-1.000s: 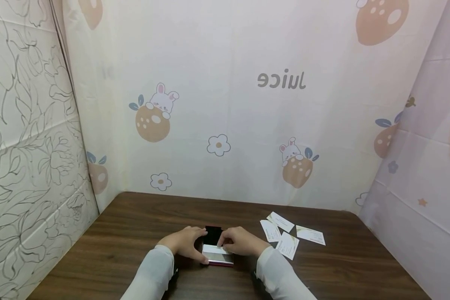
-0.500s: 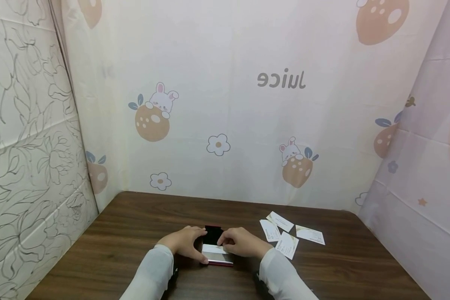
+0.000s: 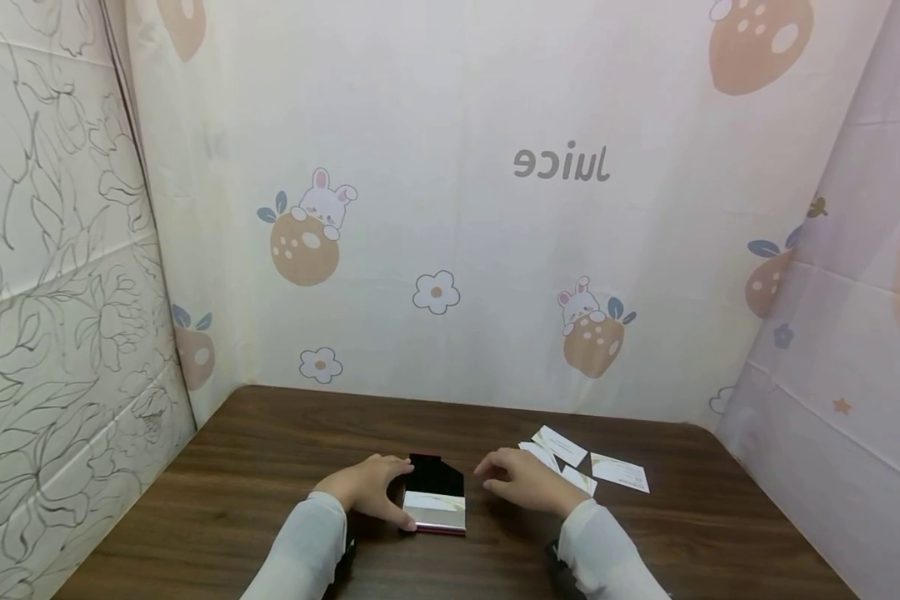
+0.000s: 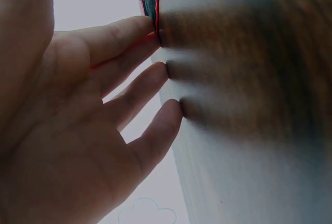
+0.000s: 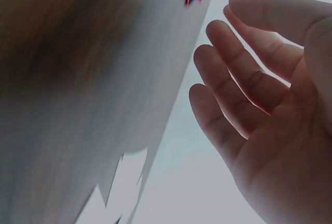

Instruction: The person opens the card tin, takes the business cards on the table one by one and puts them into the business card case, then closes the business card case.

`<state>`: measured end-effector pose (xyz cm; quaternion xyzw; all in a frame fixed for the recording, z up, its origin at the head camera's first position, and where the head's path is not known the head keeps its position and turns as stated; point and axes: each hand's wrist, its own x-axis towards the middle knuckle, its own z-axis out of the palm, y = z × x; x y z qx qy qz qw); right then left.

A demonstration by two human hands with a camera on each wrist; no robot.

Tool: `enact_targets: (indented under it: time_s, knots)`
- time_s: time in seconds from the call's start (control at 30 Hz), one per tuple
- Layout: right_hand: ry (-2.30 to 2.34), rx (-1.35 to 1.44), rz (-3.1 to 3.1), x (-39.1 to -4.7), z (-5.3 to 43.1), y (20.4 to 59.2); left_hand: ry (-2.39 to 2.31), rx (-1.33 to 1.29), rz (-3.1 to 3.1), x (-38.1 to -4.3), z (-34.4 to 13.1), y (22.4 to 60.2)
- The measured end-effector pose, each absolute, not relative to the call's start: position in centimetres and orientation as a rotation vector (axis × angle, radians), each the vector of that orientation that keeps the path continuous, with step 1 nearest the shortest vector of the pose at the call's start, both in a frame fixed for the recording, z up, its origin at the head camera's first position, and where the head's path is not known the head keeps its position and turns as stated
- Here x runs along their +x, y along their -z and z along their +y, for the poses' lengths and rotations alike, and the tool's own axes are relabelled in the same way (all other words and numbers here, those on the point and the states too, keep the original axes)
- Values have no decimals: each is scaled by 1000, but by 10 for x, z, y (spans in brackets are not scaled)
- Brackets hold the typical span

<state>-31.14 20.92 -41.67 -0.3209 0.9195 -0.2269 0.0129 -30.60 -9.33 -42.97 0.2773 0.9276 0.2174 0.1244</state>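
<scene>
In the head view an opened business card case (image 3: 435, 517), with a silver front, dark inside and red edge, lies on the table. A white business card (image 3: 423, 500) shows in it. My left hand (image 3: 369, 490) holds the case by its left side, thumb at the near corner and index finger at the far one. In the left wrist view the other fingers (image 4: 150, 130) reach down to the tabletop. My right hand (image 3: 528, 482) is over the table between the case and the loose cards, holding nothing; its fingers (image 5: 220, 79) are loosely bent in the right wrist view.
Several white business cards (image 3: 619, 472) lie scattered at the right on the brown wooden table (image 3: 285, 433), some partly behind my right hand. Printed curtains (image 3: 435, 208) stand along the back and sides of the table.
My right hand has left the card in the case and moved right, toward the loose cards, uncovering the case's right side. The left hand and the case stay put.
</scene>
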Motion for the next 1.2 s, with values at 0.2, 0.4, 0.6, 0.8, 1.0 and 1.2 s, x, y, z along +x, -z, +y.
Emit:
enact_targets:
  time_s: [0.2,0.4,0.6,0.8,1.0,1.2]
  knots:
    - [711,-908,2926,-310,245,414,-637,807,2703,-306,-93,430]
    - [688,-801,2990,-309,283,419,-638,808,2699,-305,-93,430]
    - [685,-754,3054,-309,310,422,-637,807,2702,-306,-93,430]
    - [636,-744,3081,-312,326,422,-643,805,2700,-306,-93,429]
    - [569,-660,3073,-312,332,425,-645,807,2699,-306,-93,429]
    - [507,-753,3098,-310,334,426,-641,814,2701,-306,-93,430]
